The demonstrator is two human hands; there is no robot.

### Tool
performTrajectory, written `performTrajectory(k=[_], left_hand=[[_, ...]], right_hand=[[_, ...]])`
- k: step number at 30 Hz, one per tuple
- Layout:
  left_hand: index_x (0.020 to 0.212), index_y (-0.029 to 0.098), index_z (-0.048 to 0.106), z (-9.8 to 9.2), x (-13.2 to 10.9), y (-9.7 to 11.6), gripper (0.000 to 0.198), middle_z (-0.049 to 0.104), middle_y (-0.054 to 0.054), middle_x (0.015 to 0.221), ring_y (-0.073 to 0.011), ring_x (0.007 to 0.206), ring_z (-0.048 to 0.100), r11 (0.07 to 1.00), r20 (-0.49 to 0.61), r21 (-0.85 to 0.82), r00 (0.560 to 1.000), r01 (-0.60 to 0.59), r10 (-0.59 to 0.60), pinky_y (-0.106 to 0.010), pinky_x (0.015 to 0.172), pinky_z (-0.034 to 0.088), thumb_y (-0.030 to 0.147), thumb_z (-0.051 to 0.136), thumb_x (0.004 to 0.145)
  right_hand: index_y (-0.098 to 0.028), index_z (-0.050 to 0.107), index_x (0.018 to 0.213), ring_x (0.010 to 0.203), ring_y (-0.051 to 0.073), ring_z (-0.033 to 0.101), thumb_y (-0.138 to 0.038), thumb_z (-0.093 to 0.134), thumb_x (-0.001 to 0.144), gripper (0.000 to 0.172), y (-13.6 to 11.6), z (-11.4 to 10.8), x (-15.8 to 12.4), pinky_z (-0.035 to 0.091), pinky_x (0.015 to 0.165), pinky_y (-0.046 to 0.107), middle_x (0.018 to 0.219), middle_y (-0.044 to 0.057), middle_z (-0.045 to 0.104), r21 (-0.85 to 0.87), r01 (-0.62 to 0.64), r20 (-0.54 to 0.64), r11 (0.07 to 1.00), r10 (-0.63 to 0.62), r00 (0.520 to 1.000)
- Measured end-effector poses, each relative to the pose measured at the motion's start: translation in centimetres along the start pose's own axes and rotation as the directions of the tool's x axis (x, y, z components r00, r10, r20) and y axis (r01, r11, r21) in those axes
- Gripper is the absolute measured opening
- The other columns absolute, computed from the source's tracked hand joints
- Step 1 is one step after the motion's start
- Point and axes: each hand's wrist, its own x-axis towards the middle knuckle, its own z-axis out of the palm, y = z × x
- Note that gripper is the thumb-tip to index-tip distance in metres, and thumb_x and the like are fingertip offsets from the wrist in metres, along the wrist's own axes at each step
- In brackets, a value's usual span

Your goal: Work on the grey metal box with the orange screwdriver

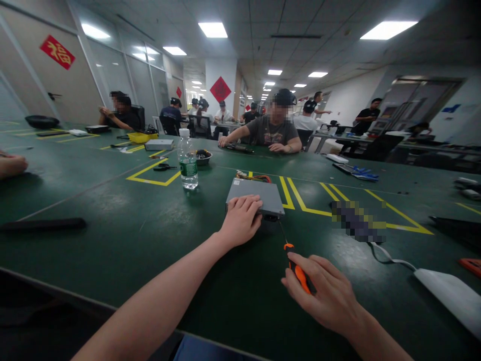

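Observation:
A grey computer power supply (255,193) lies on the green table, its bundle of coloured wires (255,177) coming out at the far side. My left hand (242,216) grips its near left part, fingers over the top cover and thumb by the near edge. In my right hand (325,288) is an orange and black screwdriver (299,273), held by the handle. Its thin shaft points up and forward to the near right corner of the power supply. Whether the tip sits in a screw is too small to tell.
A water bottle (188,163) stands left of the power supply, beside a metal bowl (203,157). A white power adapter (451,296) with a cable lies at right. Yellow tape (311,210) marks the table. Across it sits a person (272,128); another person's hand (13,165) shows at far left.

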Motion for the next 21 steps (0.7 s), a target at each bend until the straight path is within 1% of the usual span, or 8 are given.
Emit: performTrajectory(k=[1,3,5,7,11,15,18,21], left_hand=[[0.115,0.021,0.049,0.0,0.0,0.0,0.03,0.052,-0.007,0.129,-0.0226,0.12,0.042,1.0,-0.003,-0.001,1.0,0.001,-0.001,-0.041,0.097,0.03,0.025,0.047,0.085],[0.116,0.021,0.049,0.0,0.0,0.0,0.03,0.052,-0.006,0.128,-0.0224,0.12,0.042,1.0,-0.006,-0.001,1.0,0.002,-0.002,-0.04,0.097,0.03,0.026,0.048,0.085],[0.116,0.021,0.048,0.1,0.0,-0.1,0.03,0.052,-0.006,0.129,-0.0222,0.12,0.042,1.0,-0.004,0.002,1.0,-0.003,0.003,-0.04,0.097,0.029,0.026,0.047,0.086],[0.116,0.021,0.048,0.1,0.0,-0.1,0.03,0.051,-0.006,0.129,-0.0223,0.12,0.042,1.0,-0.001,0.007,1.0,-0.008,0.008,-0.04,0.097,0.029,0.026,0.046,0.086],[0.116,0.021,0.048,0.1,0.0,-0.1,0.03,0.051,-0.007,0.129,-0.0221,0.121,0.042,1.0,0.0,0.011,1.0,-0.015,0.015,-0.04,0.097,0.029,0.026,0.045,0.087],[0.116,0.02,0.048,0.0,0.1,-0.1,0.03,0.052,-0.007,0.129,-0.022,0.122,0.041,1.0,0.005,0.013,1.0,-0.018,0.018,-0.04,0.097,0.029,0.026,0.045,0.087],[0.116,0.021,0.048,0.0,0.1,-0.2,0.03,0.051,-0.007,0.129,-0.0223,0.121,0.042,1.0,0.01,0.011,1.0,-0.01,0.01,-0.04,0.097,0.029,0.026,0.045,0.087],[0.116,0.021,0.048,-0.1,0.2,-0.2,0.03,0.051,-0.006,0.129,-0.022,0.121,0.042,1.0,0.012,0.006,1.0,-0.007,0.007,-0.04,0.097,0.03,0.026,0.046,0.087]], right_hand=[[-0.022,0.06,0.086,0.077,0.018,0.062,-0.018,0.051,0.085,0.01,-0.1,0.0,0.0,0.051,0.067,0.031,0.089,0.008,0.066,0.013,0.039,0.019,0.999,-0.04,0.999],[-0.018,0.06,0.088,0.083,0.021,0.062,-0.026,0.042,0.09,0.02,-0.2,0.0,0.0,0.051,0.069,0.033,0.092,0.013,0.064,0.046,0.082,0.038,0.996,-0.084,0.996],[-0.015,0.059,0.092,0.085,0.022,0.06,-0.031,0.036,0.092,0.029,-0.2,0.0,0.0,0.05,0.069,0.035,0.095,0.016,0.062,0.07,0.061,0.041,0.996,-0.064,0.997],[-0.013,0.059,0.097,0.083,0.022,0.059,-0.035,0.035,0.093,0.033,-0.2,0.0,0.0,0.049,0.067,0.034,0.094,0.016,0.061,0.054,0.016,0.031,0.998,-0.017,0.999],[-0.014,0.059,0.097,0.065,0.017,0.055,-0.031,0.045,0.09,0.023,-0.5,0.0,0.1,0.043,0.058,0.029,0.073,0.007,0.059,0.013,-0.064,-0.003,0.998,0.064,0.998],[-0.013,0.055,0.085,0.055,0.014,0.052,-0.019,0.05,0.086,0.008,-1.1,0.1,0.3,0.038,0.052,0.026,0.065,0.003,0.057,0.007,-0.17,0.006,0.985,0.17,0.985],[-0.016,0.051,0.077,0.047,0.012,0.049,-0.018,0.046,0.087,0.012,-1.8,0.2,0.3,0.035,0.047,0.026,0.061,0.002,0.054,-0.052,-0.235,0.069,0.971,0.238,0.969],[-0.017,0.05,0.078,0.044,0.013,0.05,-0.023,0.043,0.089,0.015,-2.5,0.2,0.1,0.035,0.045,0.025,0.058,0.001,0.053,-0.056,-0.313,0.093,0.948,0.317,0.944]])
